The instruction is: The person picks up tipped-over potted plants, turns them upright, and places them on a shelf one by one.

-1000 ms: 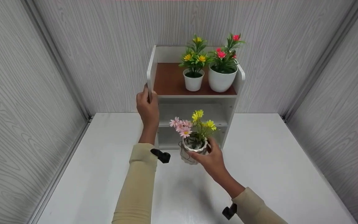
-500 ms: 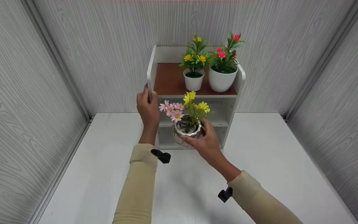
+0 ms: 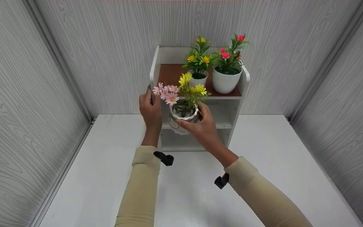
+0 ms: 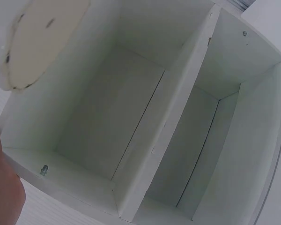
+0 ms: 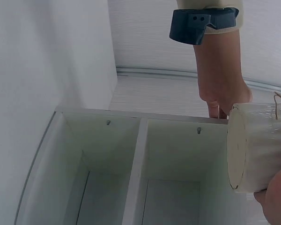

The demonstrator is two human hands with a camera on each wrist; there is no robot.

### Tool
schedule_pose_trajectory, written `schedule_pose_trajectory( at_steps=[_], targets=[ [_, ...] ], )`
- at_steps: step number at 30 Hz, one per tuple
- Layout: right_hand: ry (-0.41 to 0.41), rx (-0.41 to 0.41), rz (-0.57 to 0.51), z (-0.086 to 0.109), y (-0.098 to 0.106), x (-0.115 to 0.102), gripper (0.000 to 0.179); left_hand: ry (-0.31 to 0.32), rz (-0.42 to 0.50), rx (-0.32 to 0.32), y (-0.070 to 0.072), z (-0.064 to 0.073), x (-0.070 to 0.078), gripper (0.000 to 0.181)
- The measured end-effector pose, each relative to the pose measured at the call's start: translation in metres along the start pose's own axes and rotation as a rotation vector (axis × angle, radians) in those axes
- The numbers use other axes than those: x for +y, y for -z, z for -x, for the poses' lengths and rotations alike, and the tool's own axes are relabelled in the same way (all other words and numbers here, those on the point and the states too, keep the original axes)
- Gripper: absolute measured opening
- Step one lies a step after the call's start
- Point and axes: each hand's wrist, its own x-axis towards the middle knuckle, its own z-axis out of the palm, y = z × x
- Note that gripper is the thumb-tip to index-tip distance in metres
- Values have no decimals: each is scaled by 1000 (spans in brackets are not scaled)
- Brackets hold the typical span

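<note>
In my right hand (image 3: 202, 124) I grip a whitish flower pot (image 3: 181, 124) with a wavy rim, a string round it, and pink and yellow daisies. The pot is in the air before the white shelf unit (image 3: 197, 98), its flowers overlapping the top board in the head view. Its flat base (image 5: 237, 147) shows in the right wrist view. My left hand (image 3: 151, 110) grips the unit's left side panel (image 3: 154, 71), some of its fingers hidden behind the panel. On the brown top (image 3: 170, 71) stand a small white pot with yellow flowers (image 3: 200, 60) and a larger white pot with red flowers (image 3: 226, 78).
Below the top, the unit has two compartments, divided by a middle board (image 4: 166, 122). The unit stands on a white table (image 3: 263, 151) against the wood-patterned back wall (image 3: 121, 56). Panels (image 3: 336, 78) rise on both sides.
My right hand has lifted the daisy pot up and a little leftward, from the unit's lower front to just below its top board. My left hand has stayed on the side panel.
</note>
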Motion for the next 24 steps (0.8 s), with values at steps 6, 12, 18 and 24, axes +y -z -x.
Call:
schedule_pose_trajectory(
  at_steps=[6,12,18,24],
  targets=[
    [16,23,-8,-20,-5,-7,87,1,-40,10,-1,-2,-1,42],
    [40,37,17,-36,-10,-11,85,11,-32,13,-1,-3,1,34],
    [11,48,26,-47,-14,-16,87,-9,-26,3,-2,-5,-1,28],
    [4,62,-15,-55,-21,-22,88,-84,-92,11,-1,-5,-2,25]
  ],
)
